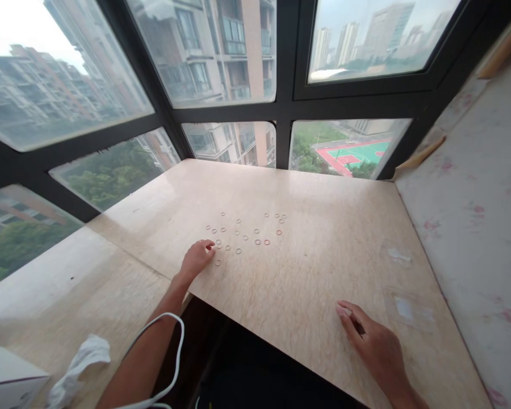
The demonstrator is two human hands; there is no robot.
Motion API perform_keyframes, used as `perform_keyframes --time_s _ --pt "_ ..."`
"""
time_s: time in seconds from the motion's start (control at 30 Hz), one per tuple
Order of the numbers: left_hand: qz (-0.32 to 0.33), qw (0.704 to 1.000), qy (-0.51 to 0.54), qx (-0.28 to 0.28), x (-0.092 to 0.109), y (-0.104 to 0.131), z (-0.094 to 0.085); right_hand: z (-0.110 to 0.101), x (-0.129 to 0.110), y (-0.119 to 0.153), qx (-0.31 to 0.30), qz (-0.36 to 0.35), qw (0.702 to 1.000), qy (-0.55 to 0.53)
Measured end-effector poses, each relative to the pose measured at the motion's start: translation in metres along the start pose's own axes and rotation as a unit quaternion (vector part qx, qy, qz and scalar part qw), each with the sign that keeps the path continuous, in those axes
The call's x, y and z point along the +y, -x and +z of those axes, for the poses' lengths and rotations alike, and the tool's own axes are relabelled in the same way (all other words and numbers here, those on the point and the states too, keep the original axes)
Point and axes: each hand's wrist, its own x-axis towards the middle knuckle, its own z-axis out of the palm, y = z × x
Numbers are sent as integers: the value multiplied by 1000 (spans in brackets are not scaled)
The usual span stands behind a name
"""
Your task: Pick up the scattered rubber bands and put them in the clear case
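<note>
Several small thin rings lie scattered over the middle of the pale tabletop [306,227]. Most look dark or grey, like the ring [238,251] near the front of the group; a red ring [267,242] and another red ring [279,232] are on the right side. My left hand [199,255] rests at the group's left edge, its fingers drawn together beside a grey ring [218,242]; whatever is between the fingertips is too small to make out. Near the front right, my right hand [370,335] has thumb and index finger pressed together, and any object between them is hidden.
Two clear plastic bags [398,255] [404,308] lie at the right by the wallpapered wall [485,227]. A crumpled tissue [83,363] and a white box [8,378] stand at the lower left. A white cable [181,341] crosses my left forearm. Dark-framed windows border the back.
</note>
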Motion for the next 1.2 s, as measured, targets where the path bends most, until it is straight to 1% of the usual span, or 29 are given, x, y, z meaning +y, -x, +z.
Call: perform_keyframes --time_s 0.07,0.13,0.2,0.27,0.47,0.67,0.73,0.8,0.87,0.93,0.97,1.03,1.1,1.13,1.17,1.2 --pt "35 999 -33 -17 4 -1 0 0 0 1 2 -8 1000 6" --pt "64 993 -97 -38 7 -2 -1 -1 -1 1 0 -16 1000 9" --pt "78 983 -158 -56 10 -5 -3 -1 -2 2 -2 -22 1000 12" --pt "92 974 -193 -73 13 -7 -5 -1 -2 2 -4 -25 1000 16" --pt "147 958 -226 -98 15 -10 -10 0 -1 3 -6 -36 999 18" --pt "204 941 -246 -113 12 -15 -11 0 -2 3 0 -46 999 17" --pt "248 924 -269 -109 10 -18 -11 0 -2 3 4 -51 998 20" --pt "305 900 -295 -102 6 -22 -11 0 -2 2 7 -57 998 23" --pt "348 882 -302 -97 1 -24 -12 0 -2 2 10 -63 998 24" --pt "372 881 -277 -95 -3 -23 -13 0 -2 2 12 -66 998 23" --pt "378 886 -252 -95 -4 -22 -14 0 -2 2 13 -66 997 22" --pt "370 909 -172 -87 -2 -15 -16 0 -2 2 14 -67 997 23" --pt "332 939 -58 -70 6 -6 -17 -1 -2 3 15 -66 997 25" --pt "301 952 9 -60 12 -1 -17 -1 -2 3 15 -66 997 27" --pt "261 961 82 -47 20 4 -16 -1 -3 3 15 -67 997 28" --pt "216 962 161 -35 29 10 -14 -1 -3 3 16 -68 997 29"
